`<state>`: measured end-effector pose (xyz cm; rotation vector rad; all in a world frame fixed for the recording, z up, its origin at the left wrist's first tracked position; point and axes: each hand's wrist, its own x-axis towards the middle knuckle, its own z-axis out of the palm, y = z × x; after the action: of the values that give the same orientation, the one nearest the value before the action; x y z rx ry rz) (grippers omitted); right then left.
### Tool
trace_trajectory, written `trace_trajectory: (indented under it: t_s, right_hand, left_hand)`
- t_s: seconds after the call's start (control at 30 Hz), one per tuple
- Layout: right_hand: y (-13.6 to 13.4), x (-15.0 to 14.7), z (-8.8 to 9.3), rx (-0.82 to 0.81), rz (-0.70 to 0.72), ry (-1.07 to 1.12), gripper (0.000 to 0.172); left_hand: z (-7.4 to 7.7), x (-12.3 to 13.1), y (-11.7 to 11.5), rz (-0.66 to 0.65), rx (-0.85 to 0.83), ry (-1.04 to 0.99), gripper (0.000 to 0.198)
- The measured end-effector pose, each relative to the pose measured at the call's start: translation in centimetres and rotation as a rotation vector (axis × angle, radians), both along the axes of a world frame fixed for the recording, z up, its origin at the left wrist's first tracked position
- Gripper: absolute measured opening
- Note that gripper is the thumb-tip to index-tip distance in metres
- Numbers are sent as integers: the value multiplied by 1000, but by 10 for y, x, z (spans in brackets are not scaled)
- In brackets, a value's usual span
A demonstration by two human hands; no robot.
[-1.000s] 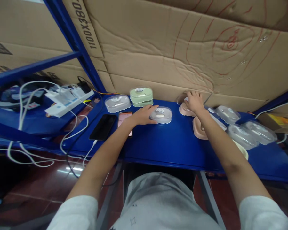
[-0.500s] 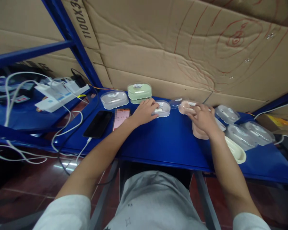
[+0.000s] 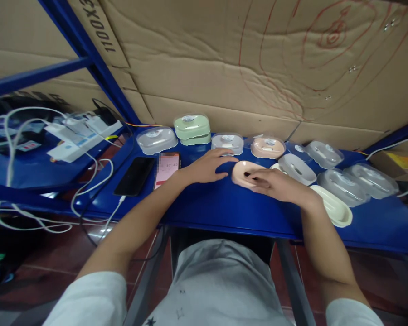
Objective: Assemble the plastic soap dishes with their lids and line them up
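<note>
Gripping pink tray [image 3: 242,171], right hand [image 3: 279,186] stretched forward, left hand [image 3: 207,165] flat, fingers spread, just beside it

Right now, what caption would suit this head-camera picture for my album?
At a blue shelf, the right hand holds a pink tray, the left hand rests beside it, lidded boxes behind.

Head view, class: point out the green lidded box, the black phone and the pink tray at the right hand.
green lidded box [image 3: 192,126], head view, front of its lid.
black phone [image 3: 135,175], head view, middle of its dark screen.
pink tray [image 3: 241,171], head view, bare left rim.
</note>
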<state>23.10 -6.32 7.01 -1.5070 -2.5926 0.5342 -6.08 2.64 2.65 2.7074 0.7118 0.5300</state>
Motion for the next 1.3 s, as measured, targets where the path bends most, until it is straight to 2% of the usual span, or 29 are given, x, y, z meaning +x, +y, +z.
trace_trajectory:
  t_s: [0.07,0.1,0.17,0.27,0.33,0.47,0.53,0.6,0.67,0.77,0.87,0.97,1.03,1.1,1.17,1.23,1.3]
  right_hand:
    - [0,7,7,10,97,175,41]
    - [2,14,9,40,57,184,42]
    - [10,29,7,103,-151,37,41]
    - [21,48,-5,99,-483,-308,34]
    - [26,50,-13,74,-543,-399,30]
    - [26,33,-15,52,-397,-319,38]
    - [26,26,-11,23,-271,-163,43]
    - [28,26,-10,18,-218,6,45]
    - [31,31,-14,64,-285,53,47]
    - [35,39,-24,115,-402,-39,44]
    - [37,37,-32,48,-343,7,50]
    - [41,30,-32,-65,-293,255,56]
    - [43,30,-29,18,-348,358,56]
    - [43,32,-25,192,-369,326,55]
    - [39,34,-24,248,-255,244,57]
    - [33,32,-27,154,-86,159,69]
    - [28,25,-35,30,31,82,89]
  left_hand:
    - [2,1,-4,-88,-100,51,50]
    - [3,2,-6,-108,-141,76,49]
    - [3,0,-6,-102,-183,97,46]
    - [2,-4,-3,-44,-161,78,45]
    - [1,-7,2,-1,-147,71,45]
    - [2,-9,9,3,-165,-58,42]
    - [3,-8,10,-1,-164,-165,42]
    - [5,-6,10,11,-143,-247,44]
    - [7,-4,8,23,-117,-298,46]
    - [7,-2,6,25,-90,-323,46]
    - [6,-1,4,20,-83,-315,47]
    - [5,-1,5,12,-92,-300,47]
    - [4,0,5,8,-94,-279,47]
    - [2,0,5,5,-110,-241,46]
    - [1,1,3,-22,-154,-182,44]
    - [1,0,1,-53,-207,-112,43]
    - [2,-1,-1,-62,-248,-39,45]
